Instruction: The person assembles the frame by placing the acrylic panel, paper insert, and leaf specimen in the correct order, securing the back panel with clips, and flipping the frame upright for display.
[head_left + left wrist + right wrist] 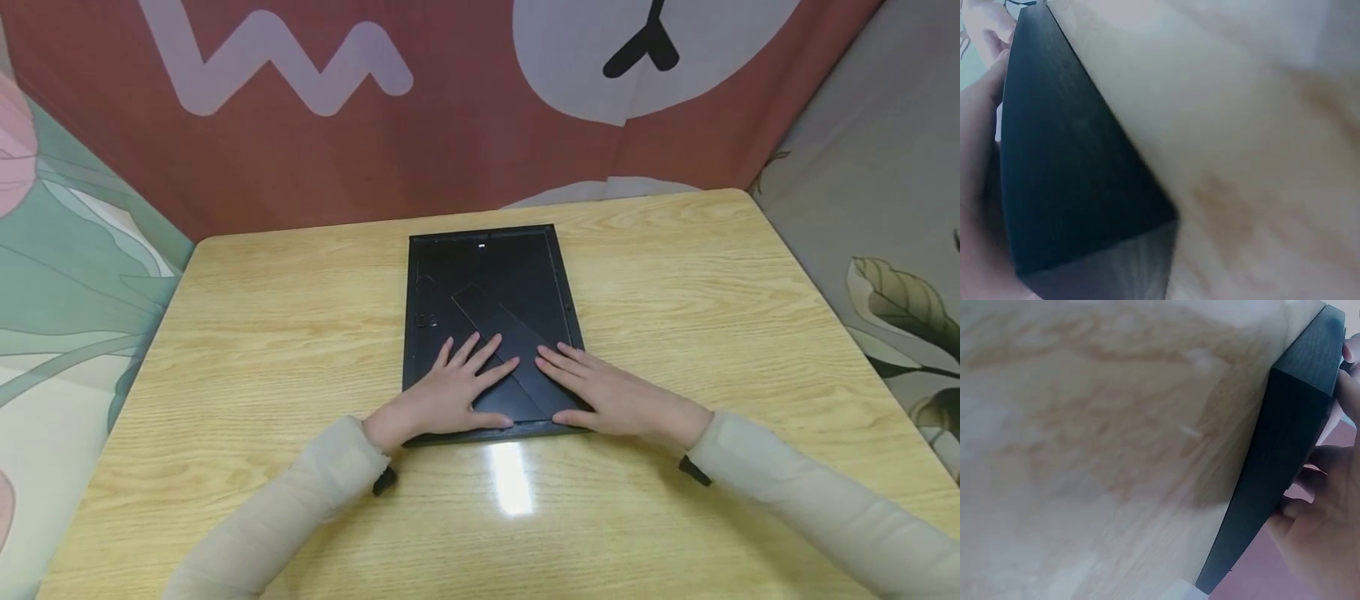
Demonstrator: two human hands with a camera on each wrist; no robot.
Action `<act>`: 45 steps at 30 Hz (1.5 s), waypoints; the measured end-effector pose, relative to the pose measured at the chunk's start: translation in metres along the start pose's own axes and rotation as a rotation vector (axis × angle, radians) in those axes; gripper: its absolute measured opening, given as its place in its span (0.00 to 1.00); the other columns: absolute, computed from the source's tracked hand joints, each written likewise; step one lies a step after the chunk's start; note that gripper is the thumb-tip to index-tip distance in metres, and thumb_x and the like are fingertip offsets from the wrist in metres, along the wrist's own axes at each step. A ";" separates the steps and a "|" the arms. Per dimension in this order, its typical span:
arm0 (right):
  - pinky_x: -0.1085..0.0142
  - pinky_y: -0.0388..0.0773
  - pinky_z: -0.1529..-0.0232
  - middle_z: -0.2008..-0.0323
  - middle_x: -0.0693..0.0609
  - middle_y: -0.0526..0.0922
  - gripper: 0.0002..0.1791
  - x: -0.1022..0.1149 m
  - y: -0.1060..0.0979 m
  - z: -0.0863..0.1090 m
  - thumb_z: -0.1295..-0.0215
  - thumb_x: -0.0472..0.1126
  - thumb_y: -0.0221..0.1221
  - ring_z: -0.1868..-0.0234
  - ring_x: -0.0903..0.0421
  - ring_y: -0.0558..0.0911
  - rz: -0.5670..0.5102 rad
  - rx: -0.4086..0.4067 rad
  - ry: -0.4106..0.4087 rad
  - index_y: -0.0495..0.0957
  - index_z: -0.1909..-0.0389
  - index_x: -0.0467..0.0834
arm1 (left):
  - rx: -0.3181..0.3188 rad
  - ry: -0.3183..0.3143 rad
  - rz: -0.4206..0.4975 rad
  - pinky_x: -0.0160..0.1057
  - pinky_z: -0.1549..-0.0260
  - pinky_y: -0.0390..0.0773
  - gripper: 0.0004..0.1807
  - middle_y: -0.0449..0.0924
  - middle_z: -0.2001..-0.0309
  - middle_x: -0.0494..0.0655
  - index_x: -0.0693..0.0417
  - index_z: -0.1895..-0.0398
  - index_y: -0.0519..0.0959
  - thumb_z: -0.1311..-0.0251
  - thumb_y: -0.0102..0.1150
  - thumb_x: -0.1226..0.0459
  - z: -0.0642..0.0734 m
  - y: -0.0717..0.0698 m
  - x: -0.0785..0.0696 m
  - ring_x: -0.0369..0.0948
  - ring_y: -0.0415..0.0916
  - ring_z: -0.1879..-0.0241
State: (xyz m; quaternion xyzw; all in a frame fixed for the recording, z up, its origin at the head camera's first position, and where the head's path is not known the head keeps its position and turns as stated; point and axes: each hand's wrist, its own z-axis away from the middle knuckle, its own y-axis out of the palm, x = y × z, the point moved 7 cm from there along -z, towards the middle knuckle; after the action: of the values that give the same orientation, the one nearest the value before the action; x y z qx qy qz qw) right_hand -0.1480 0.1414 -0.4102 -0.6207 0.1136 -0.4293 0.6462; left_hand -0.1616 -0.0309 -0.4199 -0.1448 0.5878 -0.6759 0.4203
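A black picture frame (517, 267) lies back side up on the wooden table, its stand leg (480, 304) folded flat and slanting across the backing. My left hand (457, 387) rests with spread, straight fingers on the lower left of the backing, thumb along the near edge. On the lower right, my right hand (618, 396) lies with its fingers extended over the backing and its thumb at the near rim. In the left wrist view the frame's outer side (1072, 150) fills the left part. The right wrist view shows the frame's side (1279, 437) with fingers (1329, 469) over it.
The light wood tabletop (285, 317) extends around the frame on all sides. A red patterned cloth (465, 150) hangs behind the far edge. Leaf-patterned cloths hang at the left (75, 267) and right (862, 167).
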 end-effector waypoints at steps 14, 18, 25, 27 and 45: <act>0.41 0.53 0.28 0.24 0.44 0.49 0.38 0.000 0.003 -0.001 0.29 0.57 0.49 0.24 0.39 0.48 0.005 -0.007 0.006 0.50 0.26 0.43 | -0.013 0.033 -0.012 0.62 0.27 0.41 0.34 0.38 0.22 0.45 0.32 0.26 0.53 0.33 0.43 0.40 0.001 -0.004 -0.001 0.48 0.35 0.23; 0.42 0.52 0.27 0.24 0.45 0.49 0.39 0.000 0.003 -0.001 0.29 0.57 0.49 0.24 0.39 0.48 0.002 -0.006 0.009 0.50 0.25 0.43 | -0.011 0.094 -0.047 0.61 0.27 0.44 0.31 0.40 0.22 0.44 0.34 0.26 0.55 0.31 0.41 0.42 0.002 -0.003 -0.007 0.45 0.37 0.23; 0.41 0.51 0.27 0.24 0.44 0.48 0.39 -0.001 0.004 0.000 0.29 0.56 0.49 0.24 0.39 0.47 -0.005 -0.005 0.008 0.49 0.25 0.42 | 0.021 0.074 0.006 0.59 0.26 0.40 0.41 0.37 0.22 0.42 0.33 0.26 0.52 0.40 0.44 0.33 0.001 0.002 -0.007 0.44 0.34 0.23; 0.42 0.51 0.27 0.24 0.45 0.48 0.39 0.000 0.004 0.000 0.29 0.56 0.49 0.24 0.39 0.47 -0.003 -0.007 0.007 0.49 0.25 0.42 | 0.009 0.070 0.002 0.60 0.26 0.41 0.41 0.38 0.22 0.43 0.33 0.26 0.53 0.40 0.45 0.33 0.001 0.002 -0.008 0.44 0.35 0.23; 0.42 0.50 0.27 0.24 0.44 0.49 0.38 -0.001 0.006 0.000 0.29 0.56 0.49 0.24 0.39 0.48 0.014 -0.018 0.002 0.50 0.26 0.41 | 0.006 0.003 -0.040 0.64 0.28 0.40 0.45 0.33 0.22 0.46 0.36 0.24 0.46 0.40 0.45 0.34 -0.009 0.002 -0.008 0.49 0.30 0.23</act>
State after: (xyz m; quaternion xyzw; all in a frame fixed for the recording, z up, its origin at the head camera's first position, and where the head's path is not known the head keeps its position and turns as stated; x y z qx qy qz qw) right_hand -0.1465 0.1413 -0.4161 -0.6254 0.1222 -0.4244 0.6433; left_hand -0.1624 -0.0193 -0.4219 -0.1544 0.5836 -0.6861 0.4060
